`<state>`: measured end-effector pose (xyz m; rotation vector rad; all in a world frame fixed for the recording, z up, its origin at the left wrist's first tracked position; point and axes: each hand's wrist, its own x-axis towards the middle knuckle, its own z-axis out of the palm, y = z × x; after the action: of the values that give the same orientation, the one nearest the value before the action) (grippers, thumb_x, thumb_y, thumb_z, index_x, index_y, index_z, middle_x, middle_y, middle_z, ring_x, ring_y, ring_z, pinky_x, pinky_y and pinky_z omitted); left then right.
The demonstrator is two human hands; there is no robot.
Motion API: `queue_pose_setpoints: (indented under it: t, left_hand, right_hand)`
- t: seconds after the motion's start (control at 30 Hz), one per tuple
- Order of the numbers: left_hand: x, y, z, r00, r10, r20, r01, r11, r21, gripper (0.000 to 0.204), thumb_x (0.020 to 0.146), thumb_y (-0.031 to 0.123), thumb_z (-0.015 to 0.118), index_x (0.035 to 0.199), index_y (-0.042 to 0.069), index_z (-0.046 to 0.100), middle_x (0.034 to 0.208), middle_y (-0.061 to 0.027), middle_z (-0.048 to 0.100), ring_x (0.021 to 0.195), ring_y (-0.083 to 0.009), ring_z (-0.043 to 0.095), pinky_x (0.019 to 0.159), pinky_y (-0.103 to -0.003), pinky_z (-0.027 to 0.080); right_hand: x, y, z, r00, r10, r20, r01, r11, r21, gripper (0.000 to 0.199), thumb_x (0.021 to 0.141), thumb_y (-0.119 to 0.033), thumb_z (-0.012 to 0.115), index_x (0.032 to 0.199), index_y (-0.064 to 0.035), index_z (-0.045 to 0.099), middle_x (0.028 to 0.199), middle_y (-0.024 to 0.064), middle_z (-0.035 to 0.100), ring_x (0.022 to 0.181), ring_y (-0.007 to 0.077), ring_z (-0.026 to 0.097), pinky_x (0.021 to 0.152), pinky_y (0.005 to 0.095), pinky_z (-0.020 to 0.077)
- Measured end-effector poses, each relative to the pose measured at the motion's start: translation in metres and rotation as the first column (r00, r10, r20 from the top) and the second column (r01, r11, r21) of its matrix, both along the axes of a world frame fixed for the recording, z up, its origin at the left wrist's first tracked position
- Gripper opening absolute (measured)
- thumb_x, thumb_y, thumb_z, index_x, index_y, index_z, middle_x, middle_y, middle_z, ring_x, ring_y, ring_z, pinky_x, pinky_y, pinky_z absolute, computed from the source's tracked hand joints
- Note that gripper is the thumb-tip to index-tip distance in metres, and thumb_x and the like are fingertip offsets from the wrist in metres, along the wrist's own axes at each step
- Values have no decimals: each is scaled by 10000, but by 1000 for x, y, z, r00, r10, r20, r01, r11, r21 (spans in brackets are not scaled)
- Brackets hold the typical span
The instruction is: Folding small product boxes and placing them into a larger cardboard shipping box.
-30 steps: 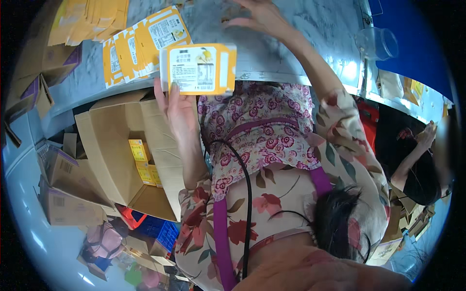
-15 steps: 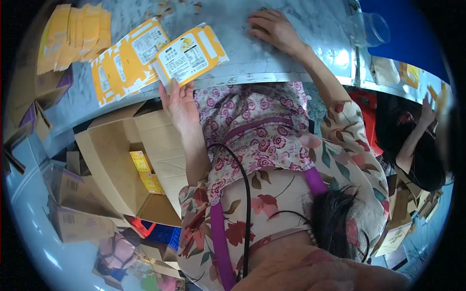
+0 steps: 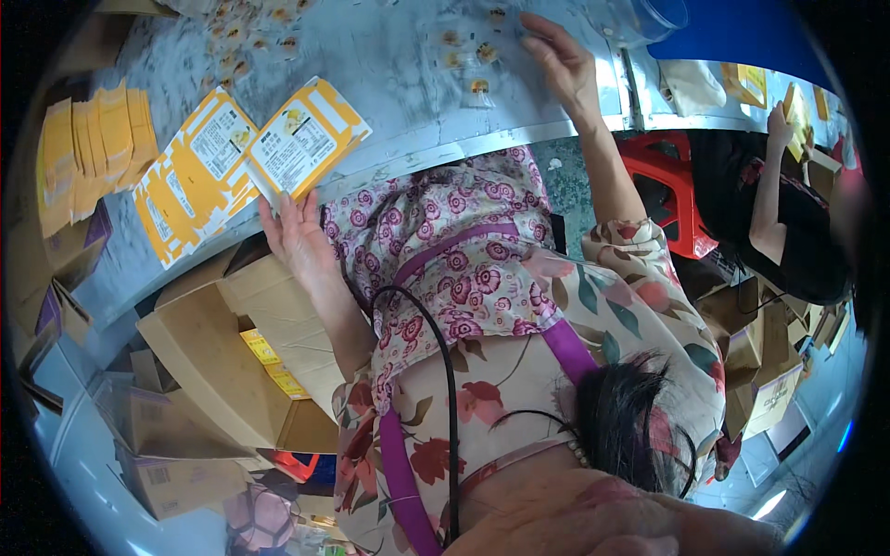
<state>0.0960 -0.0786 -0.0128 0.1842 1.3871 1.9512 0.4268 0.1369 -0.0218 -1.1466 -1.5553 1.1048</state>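
The left hand (image 3: 295, 233) grips a yellow carton (image 3: 306, 141) by its edge; the right hand (image 3: 562, 63) lies spread, fingers on small packets (image 3: 475, 57) on the table (image 3: 389, 83).

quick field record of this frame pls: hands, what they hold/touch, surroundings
left hand: holds a flat yellow-and-white carton by its lower edge, tilted over the table edge
right hand: reaches out, palm down, on the grey table among small clear packets; no grasp visible
on table: stack of flat yellow cartons, pile of yellow sleeves
below table: open cardboard box at the person's left
nearby: another person's arm, red stool
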Motion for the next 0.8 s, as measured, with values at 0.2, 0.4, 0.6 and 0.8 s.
queue_pose_setpoints:
  t: [0.2, 0.4, 0.6, 0.8]
  left_hand:
    - [-1, -5, -3, 995, -25, -101, 22, 999, -31, 581, 894, 14, 596, 1387, -28, 292, 1243, -187, 472, 1088, -252, 558, 861, -429, 521]
    - [-2, -11, -2, 989, -73, -127, 62, 994, -88, 584, 894, 15, 599, 1381, -55, 285, 1260, -176, 440, 1093, -263, 557, 866, -421, 532]
    - [-4, -11, -6, 988, -97, -118, 88, 993, -81, 561, 897, 17, 594, 1372, -59, 304, 1280, -177, 433, 1081, -256, 564, 870, -409, 533]
    - [-4, -12, -6, 988, -59, -145, 47, 996, -81, 553, 902, 18, 589, 1375, -47, 310, 1282, -173, 449, 1071, -254, 572, 852, -388, 535]
  right_hand:
    - [-13, -3, 24, 839, 27, 544, -274, 884, 379, 601, 782, -423, 715, 1256, -81, 572, 1382, 167, 444, 1304, 351, 377, 1049, 460, 342]
    - [-15, 4, 19, 742, 165, 650, -455, 836, 307, 768, 737, -512, 719, 1326, -67, 504, 1460, 241, 310, 1345, 439, 274, 1072, 532, 284]
    - [0, 9, -11, 783, -15, 622, -372, 790, 487, 517, 755, -442, 730, 1151, -121, 649, 1349, 96, 509, 1272, 330, 430, 1059, 452, 338]
    - [3, 7, -1, 730, -91, 678, -349, 803, 483, 518, 774, -460, 701, 1176, -142, 627, 1365, 96, 494, 1292, 342, 405, 1068, 477, 307]
